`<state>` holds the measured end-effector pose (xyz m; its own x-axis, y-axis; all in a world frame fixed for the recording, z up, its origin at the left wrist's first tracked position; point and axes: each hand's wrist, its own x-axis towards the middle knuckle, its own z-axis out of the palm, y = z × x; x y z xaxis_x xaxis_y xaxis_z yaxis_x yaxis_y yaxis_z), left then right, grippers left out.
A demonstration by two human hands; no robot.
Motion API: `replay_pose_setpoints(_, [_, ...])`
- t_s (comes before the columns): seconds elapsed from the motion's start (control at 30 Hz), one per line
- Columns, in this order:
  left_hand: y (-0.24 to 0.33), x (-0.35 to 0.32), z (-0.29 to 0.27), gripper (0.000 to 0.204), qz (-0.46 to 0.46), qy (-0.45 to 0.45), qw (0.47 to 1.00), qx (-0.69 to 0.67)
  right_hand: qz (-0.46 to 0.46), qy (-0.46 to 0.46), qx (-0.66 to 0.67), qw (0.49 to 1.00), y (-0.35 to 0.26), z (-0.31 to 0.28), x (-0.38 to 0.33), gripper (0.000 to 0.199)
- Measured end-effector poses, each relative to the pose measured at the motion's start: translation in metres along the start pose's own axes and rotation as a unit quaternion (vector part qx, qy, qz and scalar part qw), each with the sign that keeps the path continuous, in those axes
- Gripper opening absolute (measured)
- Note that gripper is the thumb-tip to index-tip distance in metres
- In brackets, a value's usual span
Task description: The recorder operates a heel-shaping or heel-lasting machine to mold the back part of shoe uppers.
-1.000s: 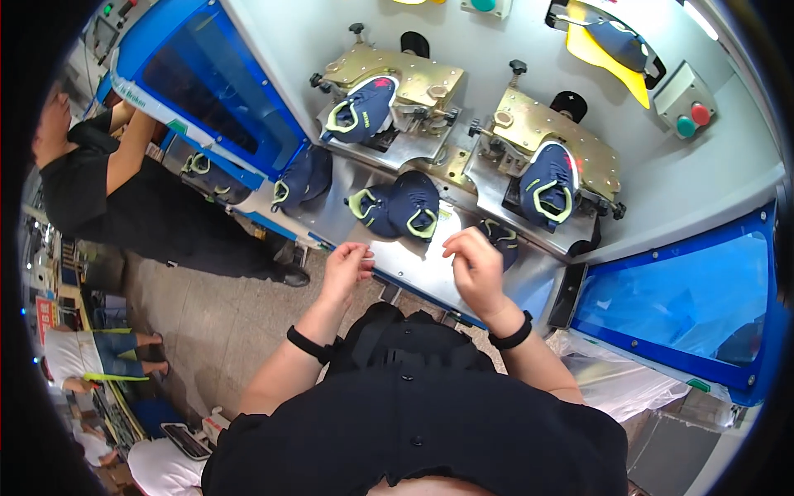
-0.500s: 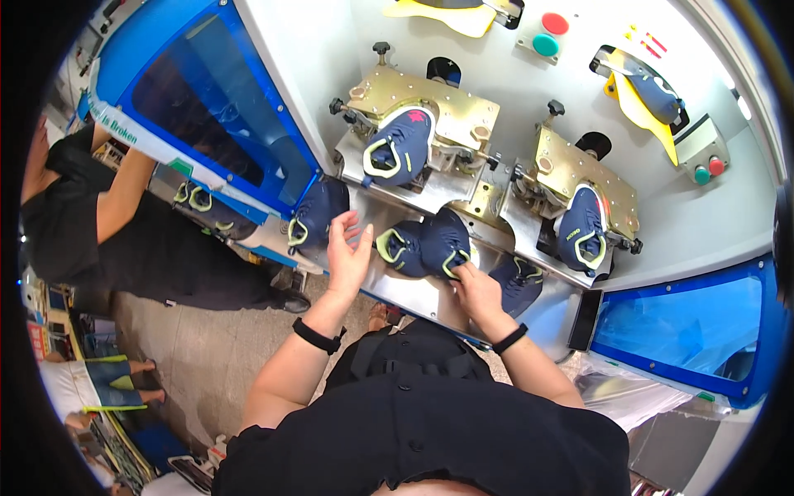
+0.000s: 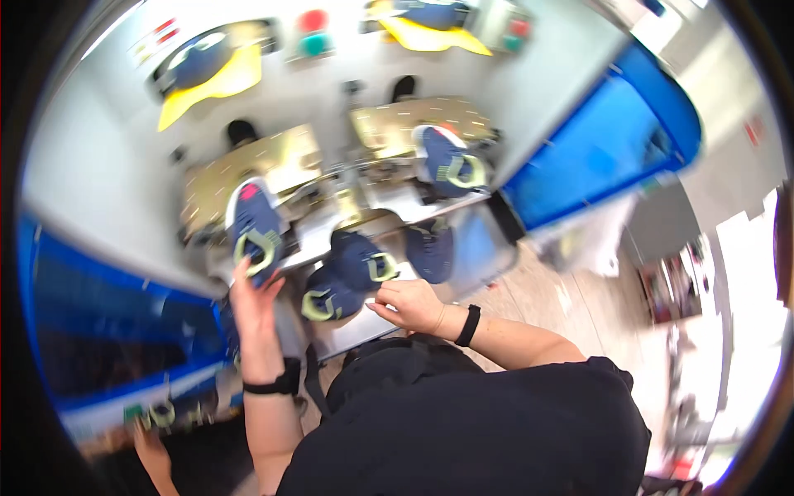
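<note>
A navy shoe (image 3: 258, 219) with a white sole edge, pink mark and lime collar sits tilted on the left metal fixture. My left hand (image 3: 256, 306) is at its heel end, thumb and fingers apart. Two navy shoes, one lower left (image 3: 331, 289) and one upper right (image 3: 356, 252), lie together on the metal ledge (image 3: 351, 332). Beside the upper one's lime collar is my right hand (image 3: 412, 304), its fingers curled in; whatever they may hold is hidden. Another navy shoe (image 3: 430, 252) lies farther right, below the shoe (image 3: 447, 161) on the right fixture.
Gold clamp plates (image 3: 256, 169) stand behind the fixtures. Yellow-flapped holders with shoes (image 3: 219, 70) line the back wall, near red and green buttons (image 3: 314, 33). Blue-framed windows flank the left (image 3: 107, 331) and right (image 3: 604, 140). Another person's hand (image 3: 149, 446) shows lower left.
The view has swung to the right and is blurred. My left hand has come up to the shoe on the left fixture. My right hand has drawn off the ledge shoe's collar and curled.
</note>
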<state>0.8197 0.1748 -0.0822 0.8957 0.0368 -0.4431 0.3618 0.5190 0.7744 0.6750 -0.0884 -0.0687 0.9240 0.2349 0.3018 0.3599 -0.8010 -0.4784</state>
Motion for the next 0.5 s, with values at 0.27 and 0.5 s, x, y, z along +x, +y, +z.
replay_pose_setpoints(0.27, [-0.048, -0.034, -0.003, 0.056, 0.066, 0.042, 0.997, 0.004, 0.164, 0.653, -0.135, 0.727, 0.105, -0.205, -0.143, 0.028])
replay_pose_setpoints(0.5, [-0.096, -0.133, 0.146, 0.006, 0.197, -0.455, 0.800, 0.339, 0.437, 0.315, 0.094, 0.837, 0.254, -0.309, -0.210, 0.037])
